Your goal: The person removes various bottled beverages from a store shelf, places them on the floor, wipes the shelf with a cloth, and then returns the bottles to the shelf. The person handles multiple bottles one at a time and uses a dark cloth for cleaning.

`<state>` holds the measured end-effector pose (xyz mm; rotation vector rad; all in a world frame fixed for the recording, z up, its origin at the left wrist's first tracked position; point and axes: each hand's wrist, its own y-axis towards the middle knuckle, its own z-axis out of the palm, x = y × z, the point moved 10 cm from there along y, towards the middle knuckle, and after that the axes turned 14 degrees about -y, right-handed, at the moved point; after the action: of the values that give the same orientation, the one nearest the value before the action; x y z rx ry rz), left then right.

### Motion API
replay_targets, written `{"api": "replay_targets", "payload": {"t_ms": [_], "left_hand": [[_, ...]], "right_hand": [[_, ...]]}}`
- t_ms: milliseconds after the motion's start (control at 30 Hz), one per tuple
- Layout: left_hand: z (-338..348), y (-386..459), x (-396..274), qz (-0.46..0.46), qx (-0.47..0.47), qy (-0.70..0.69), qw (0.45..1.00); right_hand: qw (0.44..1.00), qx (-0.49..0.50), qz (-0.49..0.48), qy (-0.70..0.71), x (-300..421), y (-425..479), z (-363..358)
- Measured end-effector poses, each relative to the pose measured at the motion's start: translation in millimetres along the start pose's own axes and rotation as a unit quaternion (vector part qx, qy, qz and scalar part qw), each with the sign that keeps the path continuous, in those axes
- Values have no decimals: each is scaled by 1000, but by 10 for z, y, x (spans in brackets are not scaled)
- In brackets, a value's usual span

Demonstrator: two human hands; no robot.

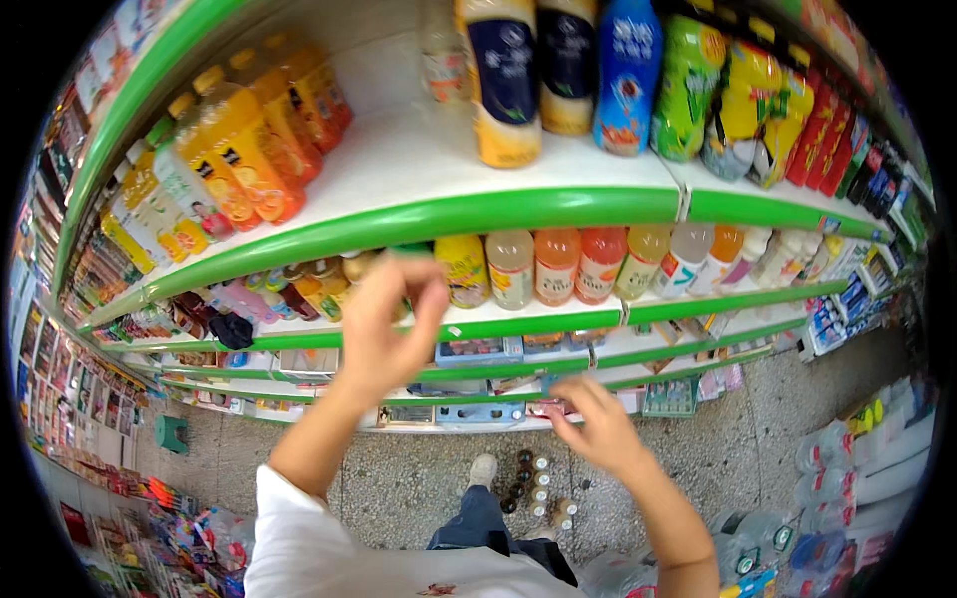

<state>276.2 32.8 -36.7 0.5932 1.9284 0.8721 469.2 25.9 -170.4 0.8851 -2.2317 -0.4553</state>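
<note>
My left hand [392, 325] is raised in front of the shelf of drink bottles, its fingers curled towards the thumb; motion blurs it, and whether it holds anything is unclear. Behind it stand a yellow-labelled bottle [463, 270] and a pale juice bottle [511, 269]. Lower and to the right, my right hand [598, 426] hangs before the bottom shelves with bent, parted fingers and nothing visible in it. Above both hands, the upper white shelf [396, 161] carries orange drink bottles [250, 161] at the left and a dark-labelled bottle [506, 82] near the middle.
Green shelf edges [463, 211] curve across the view. Several small bottles [539, 481] stand on the speckled floor [404, 478] beside my shoe [483, 469]. A green stool [171, 434] is at the left. Packs of large clear bottles [755, 534] lie at the lower right.
</note>
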Motion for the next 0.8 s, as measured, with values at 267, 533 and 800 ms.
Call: {"api": "replay_targets", "payload": {"t_ms": [267, 533, 800], "left_hand": [[-548, 2125, 966, -135, -38, -76, 987], [-275, 3255, 1757, -91, 9, -54, 994], [-214, 3474, 2120, -23, -4, -19, 1000]], "right_hand": [[984, -93, -149, -8, 1190, 2328, -549], [903, -34, 11, -429, 861, 4293, -447], [862, -69, 55, -499, 573, 4687, -424]]}}
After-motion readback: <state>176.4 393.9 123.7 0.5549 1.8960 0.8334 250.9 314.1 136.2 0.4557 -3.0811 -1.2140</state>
